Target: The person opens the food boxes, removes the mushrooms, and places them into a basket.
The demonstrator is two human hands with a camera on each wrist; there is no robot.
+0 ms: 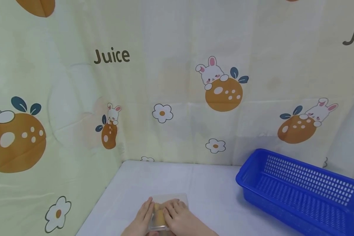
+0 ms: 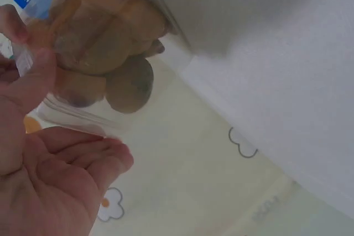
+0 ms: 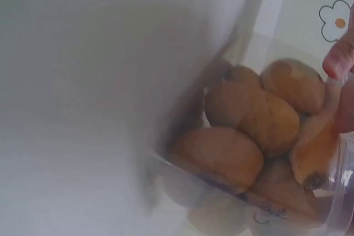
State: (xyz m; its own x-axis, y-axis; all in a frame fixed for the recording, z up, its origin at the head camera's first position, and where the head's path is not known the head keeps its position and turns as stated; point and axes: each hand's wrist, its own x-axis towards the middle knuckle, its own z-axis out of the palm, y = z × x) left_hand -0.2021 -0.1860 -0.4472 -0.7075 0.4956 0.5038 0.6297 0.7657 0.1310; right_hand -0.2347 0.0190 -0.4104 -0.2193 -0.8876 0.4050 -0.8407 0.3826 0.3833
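Note:
A clear plastic box [image 1: 181, 196] sits on the white table, close to my body. Rounded brown and orange pieces [image 3: 251, 114] fill it; their kind is unclear. Along the box's left side lie the fingers of my left hand [image 1: 141, 219], with the thumb at the near edge. My right hand [image 1: 181, 220] holds the box from the right, its fingers lying over the top and its thumb in front. From the left wrist view, the left hand [image 2: 61, 175] has its thumb on the near end of the box and its fingers beside the wall.
A blue perforated plastic basket [image 1: 283, 209] stands on the table [image 1: 215, 183] to the right. Behind and to the left hangs a pale curtain [image 1: 171, 75] printed with rabbits, oranges and flowers.

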